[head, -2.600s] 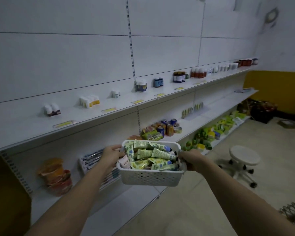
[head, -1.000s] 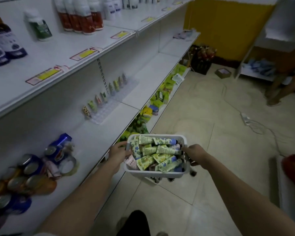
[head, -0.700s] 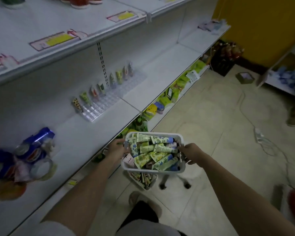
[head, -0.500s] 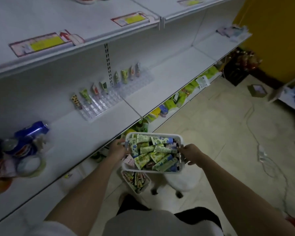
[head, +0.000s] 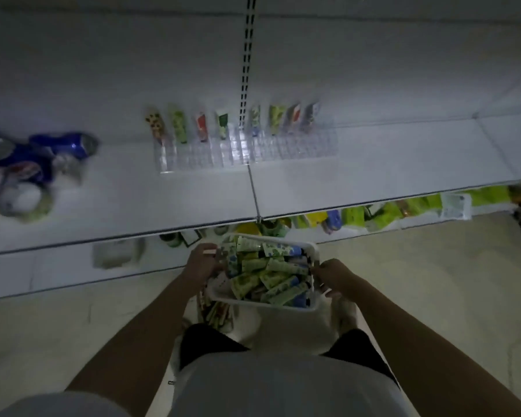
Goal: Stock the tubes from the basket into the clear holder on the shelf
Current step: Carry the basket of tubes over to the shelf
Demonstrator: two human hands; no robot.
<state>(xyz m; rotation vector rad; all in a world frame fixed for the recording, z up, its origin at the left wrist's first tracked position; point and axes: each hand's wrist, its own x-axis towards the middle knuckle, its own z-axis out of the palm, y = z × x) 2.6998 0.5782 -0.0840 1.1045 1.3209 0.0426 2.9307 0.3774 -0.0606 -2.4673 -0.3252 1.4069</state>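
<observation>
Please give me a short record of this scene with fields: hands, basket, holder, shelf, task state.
hands: left hand and right hand grip opposite ends of the basket
basket: white basket, full of tubes, held below the shelf edge
holder: clear holder, eight tubes standing in back row, front rows empty
shelf: white shelf; cans at left
task state: no basket tube picked yet

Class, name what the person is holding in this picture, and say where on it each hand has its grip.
The white basket of tubes: left hand on its left end, right hand on its right end.

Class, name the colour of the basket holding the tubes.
White: the white plastic basket shows best in the head view, the only one.
</observation>
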